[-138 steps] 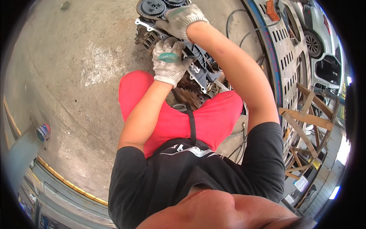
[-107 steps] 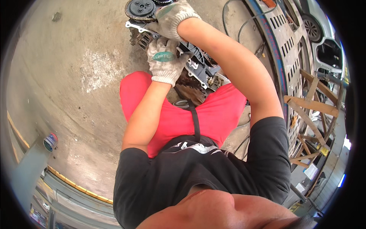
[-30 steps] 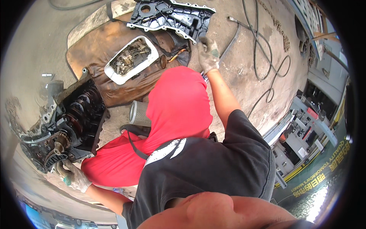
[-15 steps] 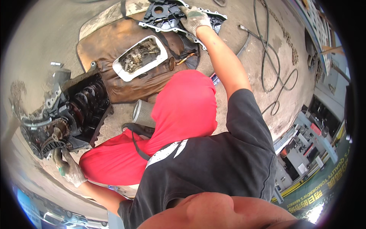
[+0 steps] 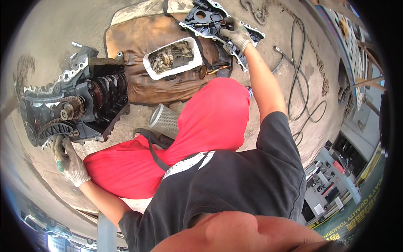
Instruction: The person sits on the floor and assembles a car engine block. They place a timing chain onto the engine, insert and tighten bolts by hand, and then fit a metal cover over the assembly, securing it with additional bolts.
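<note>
My left hand (image 5: 71,163), in a whitish work glove with a green patch, has its bent fingers on the near edge of a dark engine block (image 5: 94,126). The block lies on the floor at the left, its crankshaft, chain and sprocket (image 5: 74,108) exposed. At the far right of the mat, my right hand (image 5: 238,35), gloved too, reaches over a black and silver timing cover (image 5: 210,24). Its fingers are curled onto the cover's right half; their tips are partly hidden among the ribs. A white tray (image 5: 154,76) of small, dirty metal parts sits between the two.
A worn brown mat (image 5: 138,90) lies under the tray and cover. Near my red-covered knee stands a cylindrical mesh filter (image 5: 166,122). A black hose (image 5: 291,80), a chain (image 5: 321,69) and a hook (image 5: 257,12) lie on the floor to the right. Equipment (image 5: 331,180) stands lower right.
My right hand has shifted from the far right edge of the timing cover inward and nearer me. My left hand stays at the engine block's edge. The view has swung left.
</note>
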Demonstrator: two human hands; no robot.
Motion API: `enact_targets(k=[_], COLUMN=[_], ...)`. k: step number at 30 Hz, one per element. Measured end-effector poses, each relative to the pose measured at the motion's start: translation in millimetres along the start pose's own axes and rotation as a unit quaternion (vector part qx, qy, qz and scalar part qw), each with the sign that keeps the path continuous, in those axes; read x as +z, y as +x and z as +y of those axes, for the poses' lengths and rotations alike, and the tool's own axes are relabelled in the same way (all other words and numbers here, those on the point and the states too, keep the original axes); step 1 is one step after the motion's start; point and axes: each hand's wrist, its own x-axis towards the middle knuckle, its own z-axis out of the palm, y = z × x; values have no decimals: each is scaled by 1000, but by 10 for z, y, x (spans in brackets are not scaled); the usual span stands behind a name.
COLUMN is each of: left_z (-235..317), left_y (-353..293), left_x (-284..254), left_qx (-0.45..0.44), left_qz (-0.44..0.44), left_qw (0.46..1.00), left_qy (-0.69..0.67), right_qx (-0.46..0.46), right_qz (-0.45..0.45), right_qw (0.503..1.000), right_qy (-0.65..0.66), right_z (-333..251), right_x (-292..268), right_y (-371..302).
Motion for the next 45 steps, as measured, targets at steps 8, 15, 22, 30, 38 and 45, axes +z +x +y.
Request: enact_targets(k=[8,15,22,30,38,45], left_z=[450,2181,2659,2320,2180,2182], left_y=[-119,-219,-334,-169,-292,-257], left_x=[-121,897,2294,2030,1848,1899], left_qx=[11,184,79,-42,-62,-45], left_qz=[61,-248,-229,-339,-371,-372], left_qw=[993,913,942,904,885,881], left_qy=[-102,-265,-233,-258,-273,-289], right_qx=[-99,-54,-89,-42,-35,-61], right_qz=[-129,-343,-389,-36,-37,-73], right_qw=[899,892,909,954,953,966], right_qy=[406,289,122,-295,-297,-242], right_z=[-579,-1051,-908,-452,-427,-323], right_x=[-29,280,487,453,710,676], right_y=[-427,-919,-876,268,439,453])
